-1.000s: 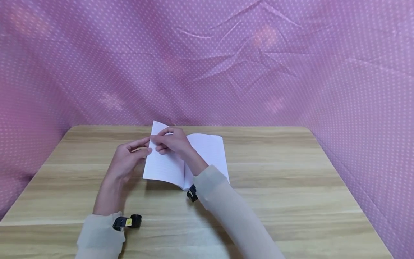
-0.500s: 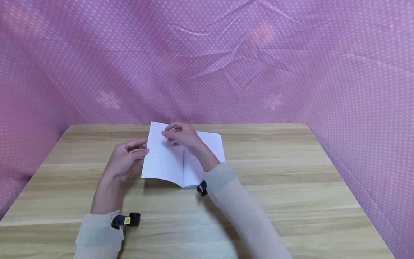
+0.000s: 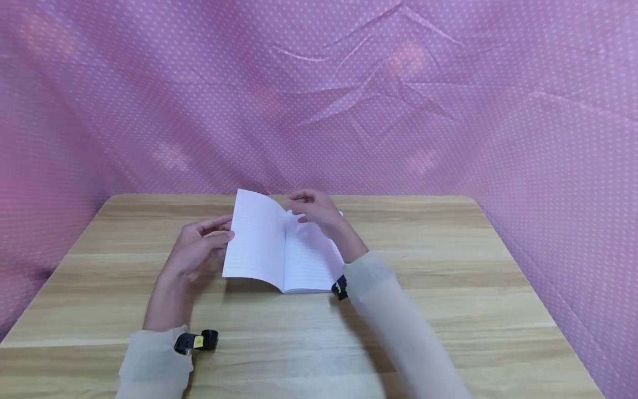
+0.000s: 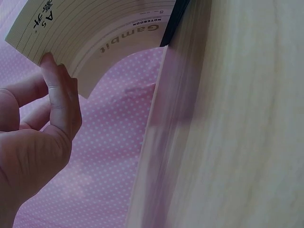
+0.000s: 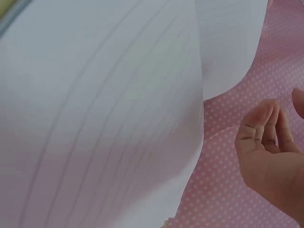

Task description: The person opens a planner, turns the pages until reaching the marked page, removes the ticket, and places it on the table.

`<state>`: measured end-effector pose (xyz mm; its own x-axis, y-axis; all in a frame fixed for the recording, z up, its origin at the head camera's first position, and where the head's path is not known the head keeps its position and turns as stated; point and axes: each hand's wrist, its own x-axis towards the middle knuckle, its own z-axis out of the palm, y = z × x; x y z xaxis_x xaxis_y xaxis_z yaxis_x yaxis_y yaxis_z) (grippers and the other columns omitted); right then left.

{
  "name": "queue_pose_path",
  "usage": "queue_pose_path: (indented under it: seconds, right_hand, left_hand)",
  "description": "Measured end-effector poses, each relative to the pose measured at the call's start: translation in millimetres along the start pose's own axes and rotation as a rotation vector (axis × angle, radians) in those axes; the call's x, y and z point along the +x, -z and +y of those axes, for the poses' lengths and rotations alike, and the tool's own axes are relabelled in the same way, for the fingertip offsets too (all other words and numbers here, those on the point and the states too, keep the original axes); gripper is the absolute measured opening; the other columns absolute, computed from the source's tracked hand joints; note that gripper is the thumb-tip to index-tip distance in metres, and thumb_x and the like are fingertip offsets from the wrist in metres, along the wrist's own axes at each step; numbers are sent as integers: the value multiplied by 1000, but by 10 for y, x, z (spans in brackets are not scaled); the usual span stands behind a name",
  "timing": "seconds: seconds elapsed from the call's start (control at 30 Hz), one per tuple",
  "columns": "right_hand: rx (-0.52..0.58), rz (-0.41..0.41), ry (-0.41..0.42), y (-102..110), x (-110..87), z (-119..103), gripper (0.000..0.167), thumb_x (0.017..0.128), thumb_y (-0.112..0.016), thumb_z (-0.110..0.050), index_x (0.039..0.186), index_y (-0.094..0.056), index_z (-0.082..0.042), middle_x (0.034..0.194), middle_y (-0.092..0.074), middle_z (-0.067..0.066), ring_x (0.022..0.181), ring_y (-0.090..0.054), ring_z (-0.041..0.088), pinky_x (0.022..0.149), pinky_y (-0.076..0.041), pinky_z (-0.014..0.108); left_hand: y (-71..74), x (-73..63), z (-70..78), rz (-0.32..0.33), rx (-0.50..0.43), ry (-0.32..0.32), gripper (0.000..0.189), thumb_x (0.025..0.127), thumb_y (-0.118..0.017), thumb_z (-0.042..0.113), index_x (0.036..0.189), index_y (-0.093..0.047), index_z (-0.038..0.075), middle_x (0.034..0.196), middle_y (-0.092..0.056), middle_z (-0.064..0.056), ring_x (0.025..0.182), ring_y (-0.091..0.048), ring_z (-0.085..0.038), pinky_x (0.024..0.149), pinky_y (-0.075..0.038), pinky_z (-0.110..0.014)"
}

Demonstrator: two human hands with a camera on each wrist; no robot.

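An open notebook (image 3: 309, 260) with white lined pages lies on the table, its left leaf (image 3: 256, 238) raised and curved off the tabletop. My left hand (image 3: 194, 246) pinches that leaf's outer edge between thumb and fingers. From below, the left wrist view shows the cover (image 4: 118, 33), printed "Gambit" and "NOTEBOOK", bent upward, with the left hand (image 4: 42, 123) at its edge. Over the top of the right page hovers my right hand (image 3: 319, 213), fingers loosely bent. In the right wrist view the right hand (image 5: 268, 152) holds nothing and stands apart from the lined page (image 5: 118, 109).
The notebook rests on a light wood-grain table (image 3: 448, 310) with rounded far corners. Pink dotted cloth (image 3: 319, 111) hangs behind the table and along both sides. Each wrist wears a black strap device, such as the left camera band (image 3: 196, 341).
My right hand has moved rightward from the leaf's left edge, across the left page to above the right page, fingers loosened. The left hand keeps its pinch on the raised leaf.
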<state>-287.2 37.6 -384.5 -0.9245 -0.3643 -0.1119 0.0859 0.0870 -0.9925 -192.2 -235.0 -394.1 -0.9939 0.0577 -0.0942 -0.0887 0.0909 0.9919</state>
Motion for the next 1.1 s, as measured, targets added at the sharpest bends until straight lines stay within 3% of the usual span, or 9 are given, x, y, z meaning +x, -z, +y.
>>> queue_pose_path:
  seconds: [0.13, 0.3, 0.5, 0.73, 0.87, 1.1]
  right_hand:
    - [88, 33, -22, 137, -8, 48, 36, 100, -63, -8, 132, -57, 7, 131, -58, 25, 125, -52, 45, 106, -48, 52]
    - [85, 100, -37, 258, -4, 123, 38, 98, -64, -5, 134, -57, 8, 126, -60, 22, 121, -55, 42, 103, -51, 48]
    - [51, 148, -22, 379, -15, 200, 43, 96, -68, -5, 134, -55, 9, 112, -65, 13, 111, -62, 33, 98, -55, 39]
    - [-6, 113, -49, 483, -29, 255, 51, 96, -71, -10, 140, -52, 5, 123, -62, 16, 116, -61, 33, 99, -54, 39]
    - [-8, 143, -87, 528, 25, 308, 49, 96, -71, -10, 139, -54, 4, 124, -61, 16, 116, -60, 33, 100, -53, 39]
    - [-101, 188, -153, 598, 131, 401, 49, 92, -75, -9, 137, -58, 1, 109, -60, 8, 95, -60, 20, 86, -57, 31]
  left_hand:
    - [-16, 24, -12, -2, -6, 0, 54, 97, -68, 7, 146, -48, -7, 118, -59, -7, 92, -67, -11, 76, -60, -23]
    - [-7, 27, -14, 6, 7, 7, 54, 97, -68, 9, 146, -49, -5, 120, -57, -10, 91, -67, -12, 74, -59, -23]
    - [-7, 38, 6, 4, 16, 5, 54, 98, -68, 10, 146, -49, -4, 121, -56, -11, 91, -67, -12, 74, -60, -24]
    - [-8, 43, 29, -4, 18, 0, 53, 98, -68, 9, 146, -49, -5, 121, -56, -12, 91, -67, -12, 74, -60, -24]
    - [0, 39, 28, -9, 21, 2, 55, 97, -68, 10, 146, -49, -4, 122, -57, -11, 91, -67, -12, 74, -60, -23]
    - [12, 39, 18, 2, 28, 10, 56, 97, -69, 11, 148, -48, -3, 123, -56, -9, 93, -66, -11, 77, -60, -24]
